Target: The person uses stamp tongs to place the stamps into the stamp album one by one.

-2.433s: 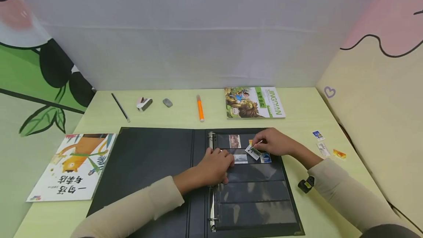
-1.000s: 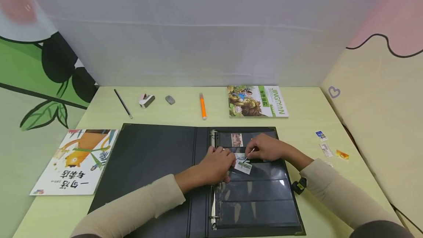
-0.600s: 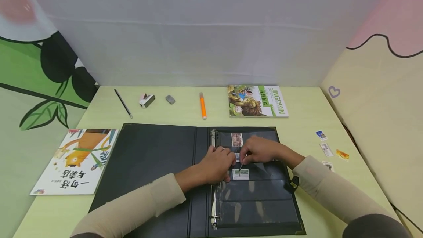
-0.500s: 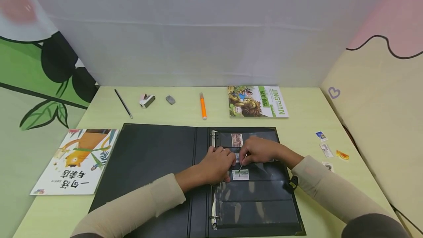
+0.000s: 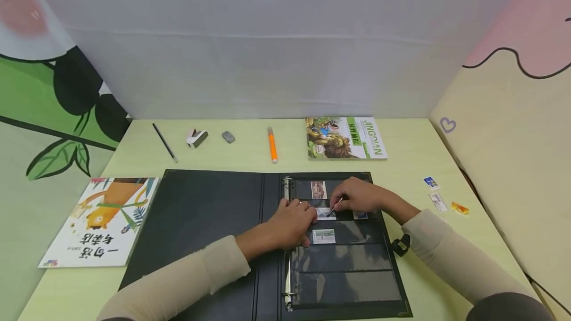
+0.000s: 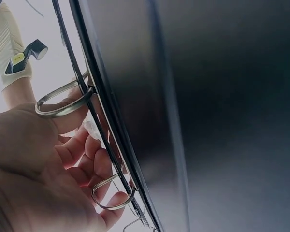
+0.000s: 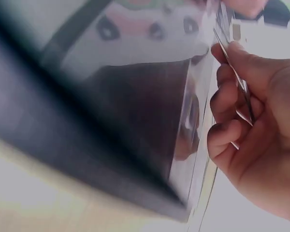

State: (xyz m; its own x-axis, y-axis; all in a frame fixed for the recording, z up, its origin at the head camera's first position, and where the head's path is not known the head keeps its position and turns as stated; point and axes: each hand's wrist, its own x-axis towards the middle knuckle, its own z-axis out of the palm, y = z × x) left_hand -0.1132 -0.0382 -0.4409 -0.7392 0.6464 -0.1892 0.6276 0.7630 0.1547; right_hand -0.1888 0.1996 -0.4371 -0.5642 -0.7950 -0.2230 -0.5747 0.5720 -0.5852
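A black ring-binder album (image 5: 214, 212) lies spread on the table, its clear-pocket page on the right. My left hand (image 5: 292, 224) rests on that page beside the metal rings (image 6: 63, 99), its fingers loosely bent. My right hand (image 5: 359, 194) pinches a pair of metal tweezers (image 7: 242, 87), whose tips point at a pale stamp (image 5: 324, 213) in the second row. Whether they touch it is unclear. Below sits a green-and-white stamp (image 5: 323, 236) in the third row. A reddish stamp (image 5: 318, 189) is in the top row, and a blue stamp (image 5: 360, 215) shows partly past the right hand.
Loose stamps (image 5: 438, 202) lie right of the album, one partly behind the right sleeve. Along the back are a pencil (image 5: 165, 142), a sharpener-like object (image 5: 197, 138), a grey eraser (image 5: 228, 136), an orange marker (image 5: 272, 145) and a book (image 5: 346, 137). Another book (image 5: 100, 222) lies left.
The green-and-white stamp, earlier in the tweezers over the second row, moved down to the third row and was let go. The right hand then rose slightly rightward with the tweezers. The left hand stayed.
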